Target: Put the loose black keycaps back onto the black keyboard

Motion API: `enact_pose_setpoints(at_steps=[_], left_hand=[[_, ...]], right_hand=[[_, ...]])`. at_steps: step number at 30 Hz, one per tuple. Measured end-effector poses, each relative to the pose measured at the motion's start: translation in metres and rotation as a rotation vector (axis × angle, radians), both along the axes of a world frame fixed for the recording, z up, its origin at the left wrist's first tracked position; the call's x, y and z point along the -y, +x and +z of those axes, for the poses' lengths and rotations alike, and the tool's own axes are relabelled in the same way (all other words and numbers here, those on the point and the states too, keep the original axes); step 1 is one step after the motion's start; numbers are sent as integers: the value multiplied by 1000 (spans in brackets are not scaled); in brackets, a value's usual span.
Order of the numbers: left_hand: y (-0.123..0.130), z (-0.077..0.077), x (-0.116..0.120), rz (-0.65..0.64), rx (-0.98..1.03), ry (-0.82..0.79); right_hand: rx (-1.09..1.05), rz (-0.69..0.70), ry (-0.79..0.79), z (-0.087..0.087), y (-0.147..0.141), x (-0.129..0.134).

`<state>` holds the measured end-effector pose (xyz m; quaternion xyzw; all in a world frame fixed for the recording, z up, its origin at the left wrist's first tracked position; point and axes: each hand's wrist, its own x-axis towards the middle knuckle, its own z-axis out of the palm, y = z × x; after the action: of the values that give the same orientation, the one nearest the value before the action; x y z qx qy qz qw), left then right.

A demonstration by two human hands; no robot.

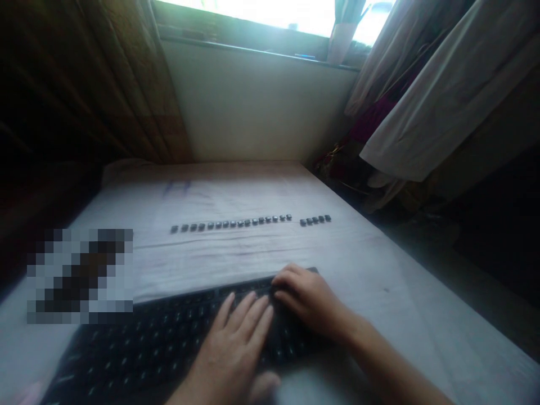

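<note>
A black keyboard (143, 343) lies at a slant on the pale cloth. My left hand (236, 337) rests flat over its right-middle keys, fingers stretched out and slightly apart. Near the keyboard's upper right corner is my right hand (306, 295), its thumb and fingers bent together at the top row. What those fingertips grip, if anything, is hidden. Beyond the keyboard, several small dark keycaps (233, 224) stand in a long row on the cloth. After a short gap to the right comes a shorter row of keycaps (315, 220).
The cloth-covered surface (379, 270) ends at a slanting right edge. A blurred-out patch (80, 275) covers something at the left. Behind are a wall (261, 107) and a bright window (253, 17), with a brown curtain (126, 73) at left and hanging clothes (430, 112) at right.
</note>
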<state>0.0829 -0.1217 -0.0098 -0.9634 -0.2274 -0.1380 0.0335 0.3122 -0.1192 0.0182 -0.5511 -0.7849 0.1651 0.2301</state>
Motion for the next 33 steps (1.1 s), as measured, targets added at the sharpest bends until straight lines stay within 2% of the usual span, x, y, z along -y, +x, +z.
enact_pose_setpoints(at_steps=[13,23,33], left_hand=[[-1,0,2,18,51,6],[0,-2,2,14,59,-14],[0,2,2,29,19,-39]], right_hand=[[-80,31,-33,1,7,-1],[-73,27,15,-5,5,-2],[99,17,64,-1,2,2]])
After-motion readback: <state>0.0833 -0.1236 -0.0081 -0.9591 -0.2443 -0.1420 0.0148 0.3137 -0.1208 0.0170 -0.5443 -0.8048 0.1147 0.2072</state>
